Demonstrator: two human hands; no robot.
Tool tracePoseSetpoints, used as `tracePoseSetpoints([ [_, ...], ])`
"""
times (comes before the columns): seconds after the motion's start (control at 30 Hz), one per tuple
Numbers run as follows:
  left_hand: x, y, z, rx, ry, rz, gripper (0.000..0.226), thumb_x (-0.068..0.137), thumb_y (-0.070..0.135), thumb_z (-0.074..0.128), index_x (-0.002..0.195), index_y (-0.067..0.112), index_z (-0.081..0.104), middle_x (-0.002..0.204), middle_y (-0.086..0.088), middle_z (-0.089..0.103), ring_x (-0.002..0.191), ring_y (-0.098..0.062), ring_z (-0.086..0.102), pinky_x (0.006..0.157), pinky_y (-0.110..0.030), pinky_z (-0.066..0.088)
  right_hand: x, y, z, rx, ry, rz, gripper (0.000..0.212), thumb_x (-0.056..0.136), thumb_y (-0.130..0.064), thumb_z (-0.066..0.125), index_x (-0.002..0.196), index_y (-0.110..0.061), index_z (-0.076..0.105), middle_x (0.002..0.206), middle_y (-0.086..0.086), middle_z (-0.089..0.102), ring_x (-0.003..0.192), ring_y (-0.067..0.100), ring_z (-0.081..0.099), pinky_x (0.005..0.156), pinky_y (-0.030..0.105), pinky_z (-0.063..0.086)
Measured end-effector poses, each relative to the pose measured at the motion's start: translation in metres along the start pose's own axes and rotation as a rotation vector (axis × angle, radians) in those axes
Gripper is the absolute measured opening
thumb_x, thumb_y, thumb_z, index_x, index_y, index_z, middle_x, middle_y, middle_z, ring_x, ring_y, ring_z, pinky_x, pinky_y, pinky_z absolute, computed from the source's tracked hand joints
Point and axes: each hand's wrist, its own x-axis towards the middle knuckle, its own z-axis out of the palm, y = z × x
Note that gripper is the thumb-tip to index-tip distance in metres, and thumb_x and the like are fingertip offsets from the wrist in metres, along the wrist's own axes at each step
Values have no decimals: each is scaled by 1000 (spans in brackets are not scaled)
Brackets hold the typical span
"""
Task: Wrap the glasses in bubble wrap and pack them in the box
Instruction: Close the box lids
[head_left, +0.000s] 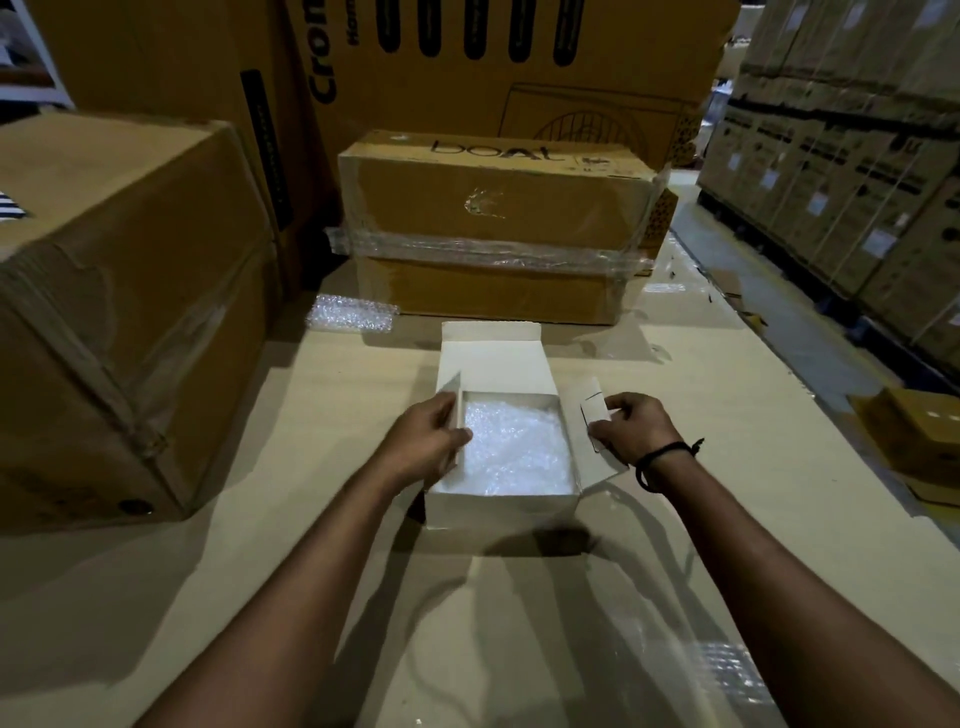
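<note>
The left flap (451, 387) of the box (501, 501) is gripped by the left hand (421, 441), and the right flap (592, 410) is pinched by the right hand (636, 426). Between the hands lies the bubble wrap (519, 452); no glasses can be seen inside it. If the flaps are pushed down hard, glass could be cracked.

A white box (498, 512) sits open on the beige surface (322, 415), its lid flap tilted back and bubble wrap (514, 447) filling the inside. The left hand (426, 441) grips the box's left side flap; the right hand (634, 426) pinches the right one. A loose bubble wrap sheet (350, 314) lies beyond, beside brown cartons (493, 208).
</note>
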Motion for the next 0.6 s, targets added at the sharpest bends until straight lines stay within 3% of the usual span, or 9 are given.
tracePoseSetpoints([
  [0.07,6,-3,17,403,-101,42,64,96,26,56,152,11,28,158,-7,27,143,-23,29,110,-33,28,0,-2,2,-9,5,-15,17,74,0,67,90,-7,64,51,-1,56,49,19,55,51,26,43],
  [0.1,8,-7,25,578,-154,43,70,99,34,50,155,11,16,163,-8,10,149,-24,13,117,-39,18,0,-1,3,-16,10,-22,17,73,0,67,89,-7,64,48,-2,56,50,21,56,52,27,43],
  [0.17,10,-18,37,793,-187,27,71,102,43,37,156,11,3,164,-7,-7,151,-23,-5,120,-47,5,1,-1,4,-29,22,-33,16,72,0,66,84,-10,63,47,-2,55,54,25,58,55,30,45],
  [0.37,18,-11,46,801,-125,127,75,94,70,25,156,30,10,164,0,-4,151,-20,-6,116,-55,-8,1,2,4,-29,32,-37,15,71,-6,66,82,-15,61,62,8,64,64,29,64,61,36,51],
  [0.5,32,-5,61,987,-289,202,81,85,81,28,154,39,15,164,-2,-1,150,-27,-9,113,-58,-14,2,2,5,-29,30,-33,18,71,-6,65,88,-12,61,61,7,63,66,29,64,61,35,51],
  [0.6,41,0,68,998,-302,218,80,85,80,31,153,39,17,164,-4,3,150,-29,-4,114,-59,-11,2,4,4,-43,29,-28,18,71,-6,64,89,-11,62,62,6,64,63,26,62,59,31,48],
])
